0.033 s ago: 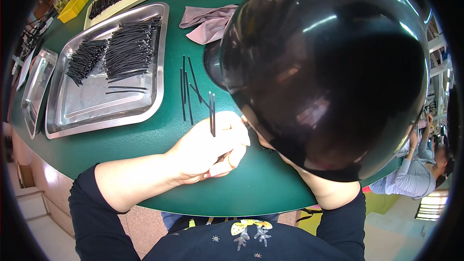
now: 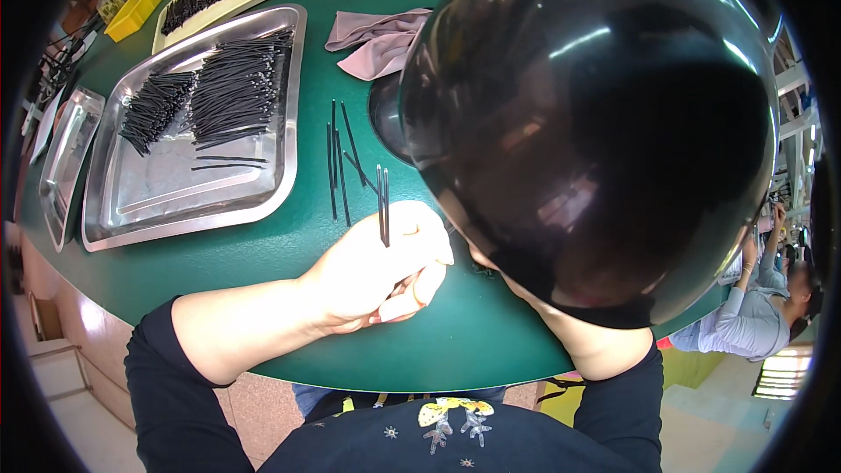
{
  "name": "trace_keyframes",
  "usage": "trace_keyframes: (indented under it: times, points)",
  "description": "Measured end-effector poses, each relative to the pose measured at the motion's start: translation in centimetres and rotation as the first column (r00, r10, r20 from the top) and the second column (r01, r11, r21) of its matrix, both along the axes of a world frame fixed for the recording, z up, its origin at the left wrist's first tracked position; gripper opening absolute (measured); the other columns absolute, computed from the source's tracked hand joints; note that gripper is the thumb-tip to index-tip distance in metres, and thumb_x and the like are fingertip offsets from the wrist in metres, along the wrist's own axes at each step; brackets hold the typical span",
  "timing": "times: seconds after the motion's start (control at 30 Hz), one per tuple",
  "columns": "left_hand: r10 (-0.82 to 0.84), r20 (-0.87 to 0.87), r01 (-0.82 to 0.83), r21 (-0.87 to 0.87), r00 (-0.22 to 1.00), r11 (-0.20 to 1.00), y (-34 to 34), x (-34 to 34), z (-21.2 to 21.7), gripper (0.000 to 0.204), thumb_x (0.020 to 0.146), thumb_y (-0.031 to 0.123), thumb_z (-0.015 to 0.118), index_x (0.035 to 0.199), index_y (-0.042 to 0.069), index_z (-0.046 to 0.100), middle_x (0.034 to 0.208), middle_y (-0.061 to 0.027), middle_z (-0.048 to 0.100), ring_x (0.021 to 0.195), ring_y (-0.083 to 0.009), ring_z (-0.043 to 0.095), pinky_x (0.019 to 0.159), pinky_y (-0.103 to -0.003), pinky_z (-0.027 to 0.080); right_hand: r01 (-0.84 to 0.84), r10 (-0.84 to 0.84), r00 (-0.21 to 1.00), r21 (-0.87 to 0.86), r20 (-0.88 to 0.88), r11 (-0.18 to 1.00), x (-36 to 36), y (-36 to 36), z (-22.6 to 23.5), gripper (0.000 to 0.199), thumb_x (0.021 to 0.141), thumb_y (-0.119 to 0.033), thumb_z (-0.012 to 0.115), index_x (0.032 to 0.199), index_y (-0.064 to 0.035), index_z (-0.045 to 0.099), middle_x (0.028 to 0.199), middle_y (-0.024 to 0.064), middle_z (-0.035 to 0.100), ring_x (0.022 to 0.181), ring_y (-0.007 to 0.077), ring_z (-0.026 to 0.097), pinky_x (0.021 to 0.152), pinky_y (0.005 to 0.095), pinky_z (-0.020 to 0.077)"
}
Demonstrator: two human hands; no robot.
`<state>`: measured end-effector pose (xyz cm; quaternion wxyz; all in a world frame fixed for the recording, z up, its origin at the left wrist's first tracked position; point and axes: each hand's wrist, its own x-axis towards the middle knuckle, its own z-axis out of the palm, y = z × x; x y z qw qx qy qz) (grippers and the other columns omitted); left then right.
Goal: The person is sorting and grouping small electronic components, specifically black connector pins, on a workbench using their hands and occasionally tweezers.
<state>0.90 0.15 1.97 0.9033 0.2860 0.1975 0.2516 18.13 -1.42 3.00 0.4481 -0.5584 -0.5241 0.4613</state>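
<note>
Nothing is changing: the left hand (image 2: 377, 276) is still pinching two black rods (image 2: 383, 206); the right hand is hidden, so its grip cannot be told.

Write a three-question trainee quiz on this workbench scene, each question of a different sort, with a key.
1. True or false: the left hand holds thin black sticks upright.
2. Multiple choice: the steel tray with black stick bundles lies A) left of the loose sticks on the green table, B) on the pink cloth, C) under the black dome.
3. Fill in: the right hand is hidden behind the black ____.

Key: 1 true; 2 A; 3 dome.
</note>
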Motion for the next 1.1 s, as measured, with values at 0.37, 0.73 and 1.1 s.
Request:
trace_keyframes:
  times: [0.37,0.73,1.1]
  points:
    - [-0.018,0.049,0.016,0.045,0.999,0.999,0.1,0.0,-0.2,0.017,0.088,0.017,0.04,0.085,0.002,0.046,0.066,-0.012,0.056,0.045,-0.0142,0.053,0.039,-0.02,0.042,-0.018,0.017,0.999,-0.028,-0.044,0.999,0.6,0.6,0.0,0.017,0.086,-0.01,0.035,0.071,-0.0041,0.042,0.062,0.0034,0.041,0.058,0.0127,0.038,0.055,0.0242,0.0309]
    - [-0.375,0.097,0.372,0.053,0.922,0.927,-0.2,0.4,-0.1,0.03,0.09,0.023,0.036,0.093,-0.005,0.045,0.084,-0.0196,0.057,0.071,-0.0255,0.061,0.063,-0.03,0.051,-0.029,0.023,0.995,-0.06,-0.096,0.998,0.4,0.0,-0.5,0.02,0.086,-0.009,0.034,0.069,-0.0039,0.042,0.059,0.0032,0.041,0.056,0.0123,0.038,0.053,0.0238,0.0315]
    - [0.039,-0.14,-0.016,0.164,0.989,0.986,0.3,0.1,0.2,0.015,0.082,0.011,0.052,0.082,-0.004,0.055,0.07,-0.0118,0.059,0.062,-0.0186,0.059,0.059,-0.026,0.049,-0.028,0.016,0.991,-0.086,-0.136,0.996,-0.2,-0.1,-0.7,0.022,0.086,-0.008,0.034,0.066,-0.0037,0.043,0.057,0.003,0.042,0.054,0.012,0.039,0.051,0.0234,0.0321]
